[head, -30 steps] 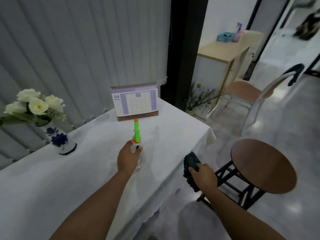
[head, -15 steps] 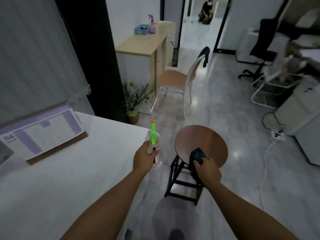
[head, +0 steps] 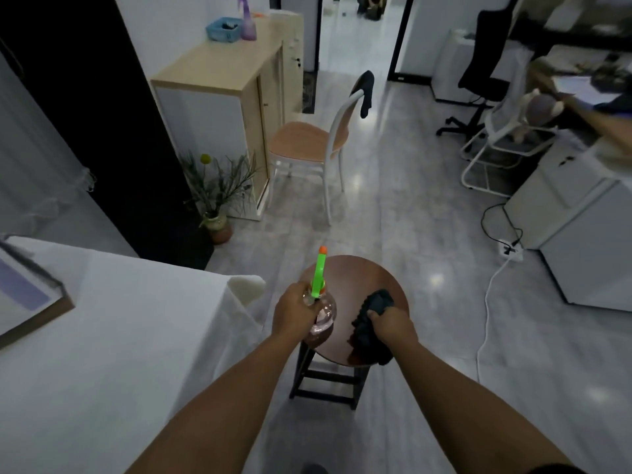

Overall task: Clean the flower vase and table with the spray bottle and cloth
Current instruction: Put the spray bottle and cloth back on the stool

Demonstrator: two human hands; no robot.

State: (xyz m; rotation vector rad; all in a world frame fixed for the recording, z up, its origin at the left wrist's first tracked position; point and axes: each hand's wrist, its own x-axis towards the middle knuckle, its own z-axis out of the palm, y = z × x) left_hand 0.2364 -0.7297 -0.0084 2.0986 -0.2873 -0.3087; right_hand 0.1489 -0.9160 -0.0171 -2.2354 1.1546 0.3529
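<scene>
The left hand is wrapped around the neck of a clear, rounded plastic spray bottle with a green trigger head and orange nozzle tip. The bottle's body sits below the fist over the near-left edge of a round dark-brown wooden stool with a black frame; whether it touches the seat cannot be told. Its green head runs as a long, narrow line straight away from the knuckles, nozzle pointing forward toward the room's far end. Just right of it, the right hand clutches one crumpled dark cloth, fingers curled into the fabric, which rests on the stool seat.

Left of the left hand lies a table draped in a white cloth, its corner close to the wrist; one desk calendar with purple blocks stands at its far-left edge.

Beyond the hands, a glossy grey tiled floor stretches ahead. One potted plant stands beside a pale wooden cabinet, and one white-framed chair with a wooden seat sits next to it. On the cabinet are one blue basket and one purple spray bottle. Far right is one black office chair.
</scene>
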